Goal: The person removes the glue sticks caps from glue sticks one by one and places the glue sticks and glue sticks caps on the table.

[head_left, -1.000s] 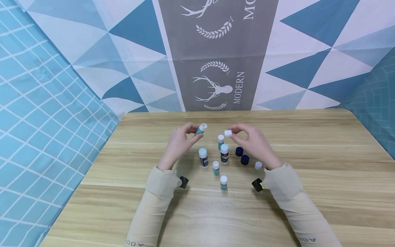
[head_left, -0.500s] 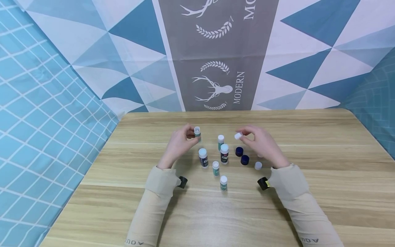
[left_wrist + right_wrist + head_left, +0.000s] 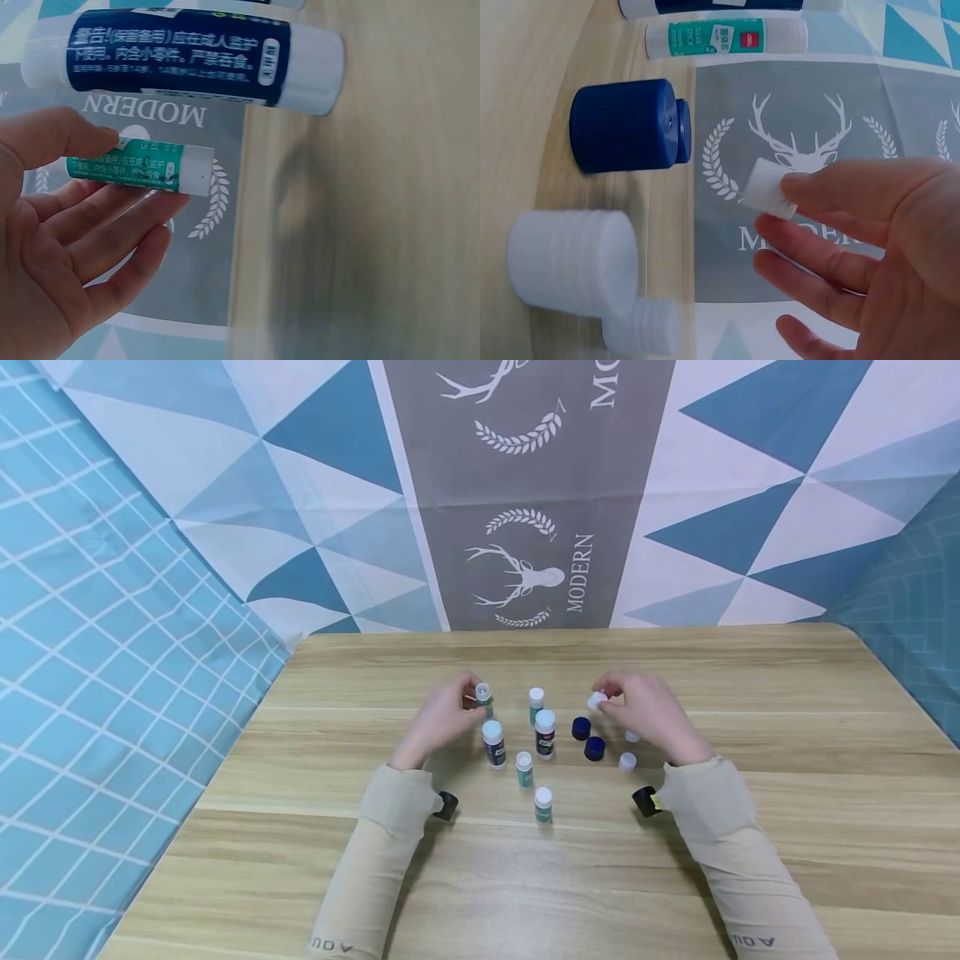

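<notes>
My left hand (image 3: 444,717) holds a small green-labelled glue stick (image 3: 127,166) between thumb and fingers. It stands upright with its uncapped white end (image 3: 482,689) facing up. In the left wrist view its base sticks out past the fingers, close over the wooden table. Between thumb and forefinger, my right hand (image 3: 651,712) pinches a small white cap (image 3: 769,187) a little above the tabletop. Left of that hand stand two dark blue caps (image 3: 595,748). A white cap (image 3: 627,762) sits nearer the wrist, and another white cap (image 3: 632,737) is partly hidden by the hand.
Between the hands stand a green glue stick (image 3: 536,700) and a larger navy one (image 3: 545,739). Another navy glue stick (image 3: 494,747) is just in front of the left fingers. Two green ones (image 3: 525,770) stand nearer the front. A patterned cloth (image 3: 525,485) hangs behind the table (image 3: 787,710).
My left hand has tipped the glue stick upright and brought it down toward the table. My right hand has carried the white cap rightward and lower, away from the glue stick.
</notes>
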Motion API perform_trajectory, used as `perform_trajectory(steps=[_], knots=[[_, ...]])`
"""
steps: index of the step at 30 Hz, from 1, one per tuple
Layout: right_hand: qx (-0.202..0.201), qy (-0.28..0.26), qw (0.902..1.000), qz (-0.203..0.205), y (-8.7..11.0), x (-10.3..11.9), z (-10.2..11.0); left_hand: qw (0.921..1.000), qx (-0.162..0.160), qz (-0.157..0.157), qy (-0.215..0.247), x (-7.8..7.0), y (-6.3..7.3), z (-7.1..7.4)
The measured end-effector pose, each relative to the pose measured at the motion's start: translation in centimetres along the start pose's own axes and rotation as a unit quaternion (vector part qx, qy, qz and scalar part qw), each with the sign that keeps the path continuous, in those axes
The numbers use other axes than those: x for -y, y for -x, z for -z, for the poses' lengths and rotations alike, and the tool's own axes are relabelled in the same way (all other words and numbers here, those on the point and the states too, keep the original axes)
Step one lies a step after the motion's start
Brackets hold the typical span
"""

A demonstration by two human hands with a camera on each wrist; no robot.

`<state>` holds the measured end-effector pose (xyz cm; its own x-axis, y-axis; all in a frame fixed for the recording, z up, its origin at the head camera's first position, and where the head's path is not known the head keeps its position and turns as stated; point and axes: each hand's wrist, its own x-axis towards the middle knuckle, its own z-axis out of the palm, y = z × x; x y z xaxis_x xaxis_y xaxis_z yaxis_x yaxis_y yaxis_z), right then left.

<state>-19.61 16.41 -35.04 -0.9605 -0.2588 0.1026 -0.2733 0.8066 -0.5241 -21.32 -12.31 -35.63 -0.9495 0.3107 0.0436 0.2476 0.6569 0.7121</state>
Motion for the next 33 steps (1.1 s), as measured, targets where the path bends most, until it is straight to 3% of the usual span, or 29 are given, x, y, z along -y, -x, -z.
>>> perform_trajectory(steps=[19,33], knots=[[0.06,0.054,0.9967,0.002,-0.2,-1.0,-0.5,0.9988,0.032,-0.019,-0.033,1.1,-0.5,-1.3],[0.072,0.073,0.9948,0.002,-0.3,-1.4,-1.3,0.9971,0.043,-0.03,-0.055,1.4,-0.5,-1.5]])
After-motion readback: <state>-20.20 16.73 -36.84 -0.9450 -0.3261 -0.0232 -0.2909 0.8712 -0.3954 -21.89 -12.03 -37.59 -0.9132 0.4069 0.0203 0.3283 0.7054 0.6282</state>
